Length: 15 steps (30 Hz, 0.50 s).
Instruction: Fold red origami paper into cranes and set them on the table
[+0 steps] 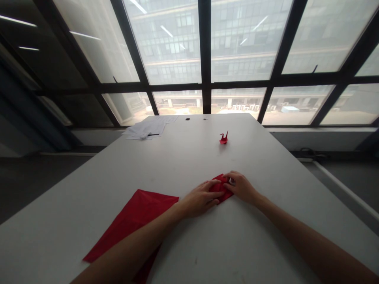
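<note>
A small folded piece of red paper point(221, 187) lies on the white table between my two hands. My left hand point(201, 198) rests on its left part with the fingers stretched out flat. At its right side my right hand point(239, 185) pinches the paper between thumb and forefinger. Under my left forearm spreads a larger red sheet point(133, 215) with creases, partly covered by the arm. Farther back stands a finished red paper crane point(224, 139), apart from both hands.
Loose white papers point(145, 128) lie at the table's far left, with a dark pen point(153, 134) on them. Two small dark round spots, one a cable hole point(187, 119), sit near the far edge. Beyond the table point(183, 157) are large framed windows point(174, 43).
</note>
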Each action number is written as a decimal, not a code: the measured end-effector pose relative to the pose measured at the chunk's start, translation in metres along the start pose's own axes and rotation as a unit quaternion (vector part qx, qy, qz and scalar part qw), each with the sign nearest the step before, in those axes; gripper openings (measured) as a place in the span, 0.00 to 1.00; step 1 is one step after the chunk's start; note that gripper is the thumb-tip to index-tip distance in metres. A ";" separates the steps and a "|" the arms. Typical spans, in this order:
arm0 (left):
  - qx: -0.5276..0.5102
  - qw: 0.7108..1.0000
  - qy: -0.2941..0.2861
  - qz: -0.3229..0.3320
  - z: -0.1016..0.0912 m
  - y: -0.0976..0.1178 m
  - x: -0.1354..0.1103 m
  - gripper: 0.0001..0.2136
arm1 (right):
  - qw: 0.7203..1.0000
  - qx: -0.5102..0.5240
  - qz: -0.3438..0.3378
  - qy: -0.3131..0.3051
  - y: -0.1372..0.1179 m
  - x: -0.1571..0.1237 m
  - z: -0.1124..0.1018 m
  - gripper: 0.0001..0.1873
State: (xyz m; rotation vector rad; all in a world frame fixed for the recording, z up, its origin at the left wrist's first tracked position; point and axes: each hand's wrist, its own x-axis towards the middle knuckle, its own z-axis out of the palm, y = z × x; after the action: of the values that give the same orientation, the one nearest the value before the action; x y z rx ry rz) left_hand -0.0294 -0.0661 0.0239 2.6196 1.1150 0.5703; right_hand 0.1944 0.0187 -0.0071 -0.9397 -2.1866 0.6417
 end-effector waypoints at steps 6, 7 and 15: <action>0.011 0.999 -0.030 0.032 -0.002 0.002 0.001 0.20 | 0.996 -0.072 0.035 0.042 0.005 0.000 -0.001 0.02; 0.017 0.999 -0.033 0.031 -0.002 0.003 0.002 0.20 | 0.995 -0.079 0.042 0.045 0.006 0.000 -0.001 0.02; 0.020 0.999 -0.029 0.039 0.001 0.005 0.002 0.15 | 0.995 -0.076 0.046 0.048 0.010 0.003 -0.002 0.03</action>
State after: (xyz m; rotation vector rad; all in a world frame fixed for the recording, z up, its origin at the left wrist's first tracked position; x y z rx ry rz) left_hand -0.0244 -0.0680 0.0249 2.7064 1.0209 0.4883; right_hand 0.1990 0.0273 -0.0109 -1.1328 -2.1399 0.4661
